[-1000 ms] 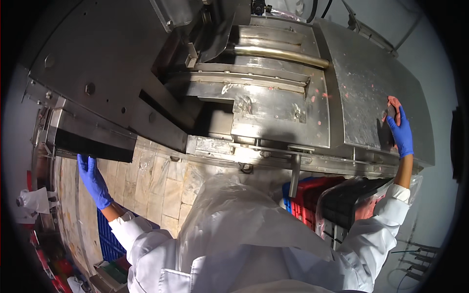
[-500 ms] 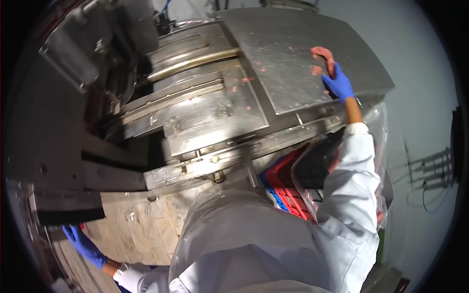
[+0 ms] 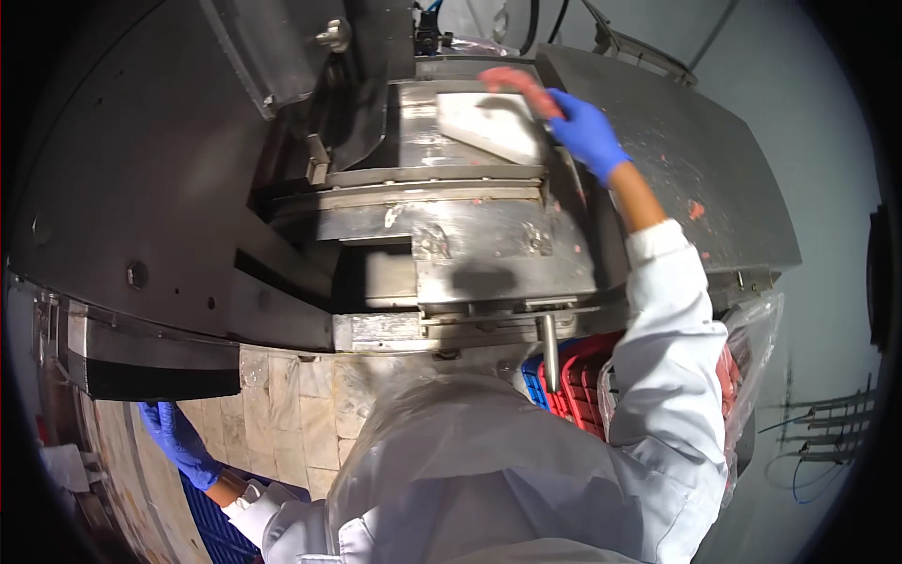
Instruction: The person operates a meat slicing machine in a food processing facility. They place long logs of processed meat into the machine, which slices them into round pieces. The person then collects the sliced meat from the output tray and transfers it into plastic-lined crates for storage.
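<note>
My right hand (image 3: 584, 130), in a blue glove, is stretched out over a large stainless steel machine (image 3: 451, 235) and is closed on a pink piece of meat (image 3: 512, 83). The meat hangs above a pale sloped chute (image 3: 489, 124) in the machine's upper middle. My left hand (image 3: 178, 440), also blue-gloved, hangs low at the lower left beside the machine's dark lower edge; it holds nothing and its fingers look loosely spread. White coat sleeves and a clear plastic apron (image 3: 442, 470) cover my body below.
A slanted steel side panel (image 3: 695, 179) with pink meat specks lies to the right. Red and blue crates (image 3: 573, 385) stand below the machine's front. A tiled floor (image 3: 301, 414) shows at lower centre. A blue crate (image 3: 216, 526) sits by my left hand.
My right hand has carried the meat piece from the right steel panel leftward to above the central chute. The view has swung, and my left hand stays low at the left.
</note>
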Demonstrator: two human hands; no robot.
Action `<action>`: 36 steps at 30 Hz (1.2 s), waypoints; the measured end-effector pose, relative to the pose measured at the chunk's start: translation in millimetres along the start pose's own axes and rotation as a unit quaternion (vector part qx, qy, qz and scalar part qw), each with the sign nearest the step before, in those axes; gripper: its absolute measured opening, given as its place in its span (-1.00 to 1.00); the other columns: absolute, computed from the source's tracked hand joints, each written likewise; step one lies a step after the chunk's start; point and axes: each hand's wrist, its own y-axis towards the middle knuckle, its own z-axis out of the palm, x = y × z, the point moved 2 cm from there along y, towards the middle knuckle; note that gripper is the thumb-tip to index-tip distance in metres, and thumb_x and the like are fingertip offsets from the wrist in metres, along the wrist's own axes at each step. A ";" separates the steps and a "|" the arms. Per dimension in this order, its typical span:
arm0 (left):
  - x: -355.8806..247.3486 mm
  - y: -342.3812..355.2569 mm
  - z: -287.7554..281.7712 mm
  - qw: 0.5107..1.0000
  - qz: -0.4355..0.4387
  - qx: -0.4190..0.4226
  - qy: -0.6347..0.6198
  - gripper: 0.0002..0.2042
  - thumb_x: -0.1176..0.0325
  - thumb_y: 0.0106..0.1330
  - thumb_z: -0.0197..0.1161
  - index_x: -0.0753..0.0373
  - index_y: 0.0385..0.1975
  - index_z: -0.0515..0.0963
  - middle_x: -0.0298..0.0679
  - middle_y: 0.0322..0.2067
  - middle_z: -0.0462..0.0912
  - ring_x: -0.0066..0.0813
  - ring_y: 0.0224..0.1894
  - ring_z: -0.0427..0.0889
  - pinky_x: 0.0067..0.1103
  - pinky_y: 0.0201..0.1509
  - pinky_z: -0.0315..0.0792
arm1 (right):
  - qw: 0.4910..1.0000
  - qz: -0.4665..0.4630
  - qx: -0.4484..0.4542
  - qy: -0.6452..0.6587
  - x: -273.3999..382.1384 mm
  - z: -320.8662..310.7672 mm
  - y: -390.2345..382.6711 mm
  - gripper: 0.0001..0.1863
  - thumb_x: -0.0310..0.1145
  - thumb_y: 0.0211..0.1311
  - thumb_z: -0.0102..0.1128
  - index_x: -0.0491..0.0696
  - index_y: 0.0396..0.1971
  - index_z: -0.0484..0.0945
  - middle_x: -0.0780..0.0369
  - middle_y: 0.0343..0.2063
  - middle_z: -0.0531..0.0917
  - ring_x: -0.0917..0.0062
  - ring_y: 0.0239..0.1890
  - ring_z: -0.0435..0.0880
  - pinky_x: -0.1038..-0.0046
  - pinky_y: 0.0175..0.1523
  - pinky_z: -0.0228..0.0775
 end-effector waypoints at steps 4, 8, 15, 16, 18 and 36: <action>-8.0 -3.0 13.0 1.000 0.000 0.002 0.012 -0.48 0.38 0.34 0.14 0.41 0.27 0.23 -0.12 0.23 0.35 -0.40 0.27 0.30 -0.44 0.40 0.05 | 0.990 -0.061 0.101 -0.072 64.3 119.9 52.2 -0.51 0.01 0.38 -0.18 -0.09 -0.21 0.58 -0.04 -0.27 0.64 -0.01 -0.18 0.60 0.10 -0.05 0.42; -5.2 -6.4 21.7 0.998 -0.004 -0.055 -0.016 -0.50 0.42 0.32 0.13 0.42 0.24 0.27 -0.12 0.19 0.39 -0.38 0.23 0.35 -0.45 0.39 0.09 | 0.985 -0.074 0.147 -0.054 79.3 202.6 70.5 -0.59 -0.10 0.31 -0.05 -0.10 -0.08 0.54 -0.04 -0.26 0.65 0.05 -0.16 0.61 0.14 -0.01 0.43; -1.1 -14.2 12.6 0.997 -0.003 -0.053 -0.048 -0.48 0.45 0.31 0.13 0.42 0.27 0.23 -0.10 0.19 0.38 -0.36 0.23 0.35 -0.43 0.39 0.10 | 0.977 -0.139 0.130 0.094 87.2 112.9 23.0 -0.49 -0.15 0.20 0.14 -0.11 0.10 0.48 0.00 -0.06 0.62 0.16 -0.05 0.62 0.30 0.07 0.45; -4.3 -11.7 17.6 0.998 -0.011 -0.061 -0.021 -0.46 0.42 0.33 0.13 0.42 0.28 0.20 -0.09 0.22 0.34 -0.35 0.24 0.33 -0.43 0.39 0.11 | 0.975 -0.117 0.152 0.108 95.4 80.8 8.2 -0.50 -0.16 0.22 0.14 -0.10 0.10 0.49 0.02 -0.05 0.62 0.22 -0.04 0.63 0.32 0.07 0.46; -12.9 -12.4 30.0 0.996 -0.016 -0.087 -0.028 -0.51 0.41 0.34 0.12 0.43 0.25 0.24 -0.11 0.18 0.38 -0.39 0.21 0.34 -0.47 0.37 0.12 | 0.972 -0.110 0.165 0.127 98.6 28.5 -24.6 -0.53 -0.18 0.24 0.13 -0.08 0.10 0.49 0.06 -0.04 0.63 0.31 -0.06 0.64 0.35 0.05 0.46; -29.8 1.9 45.9 0.984 0.039 -0.102 0.143 -0.53 0.21 0.25 0.31 0.35 0.09 0.48 -0.16 0.02 0.55 -0.40 0.09 0.47 -0.56 0.14 0.30 | 0.976 0.194 -0.064 -0.071 -88.4 -383.5 -458.0 -0.53 -0.41 0.33 0.06 -0.10 0.24 0.36 0.22 0.18 0.47 0.53 0.16 0.43 0.46 0.18 0.28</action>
